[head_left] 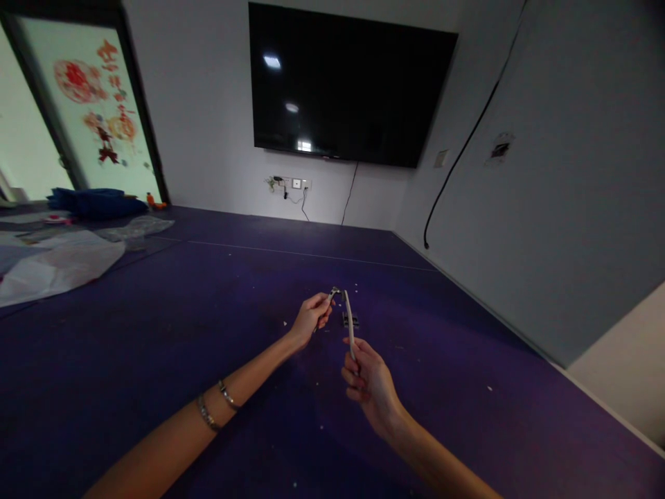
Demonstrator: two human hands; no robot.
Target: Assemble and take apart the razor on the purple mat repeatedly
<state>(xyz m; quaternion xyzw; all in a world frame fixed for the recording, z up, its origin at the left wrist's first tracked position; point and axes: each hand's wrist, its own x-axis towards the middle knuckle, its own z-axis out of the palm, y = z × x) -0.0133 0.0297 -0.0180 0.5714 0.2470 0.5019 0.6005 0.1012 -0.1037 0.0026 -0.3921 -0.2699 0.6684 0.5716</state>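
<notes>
My right hand (pixel 371 384) is closed around the lower end of a slim, pale, slightly curved bar (pixel 349 315), which stands nearly upright. My left hand (pixel 313 319), with two bracelets on the forearm, pinches a small grey-and-dark piece (pixel 332 294). That piece meets or nearly meets the top of the bar; whether they are joined I cannot tell. Just behind the bar, a small dark grey slotted piece (pixel 355 321) lies on the purple surface (pixel 249 430). Fingers cover part of both held things.
Tiny white scraps dot the surface. Crumpled white sheeting (pixel 67 260), clear plastic (pixel 138 227) and dark blue cloth (pixel 96 202) lie at the far left. A black cable (pixel 467 142) hangs along the right wall. A television (pixel 348 83) is mounted above wall sockets (pixel 296 184).
</notes>
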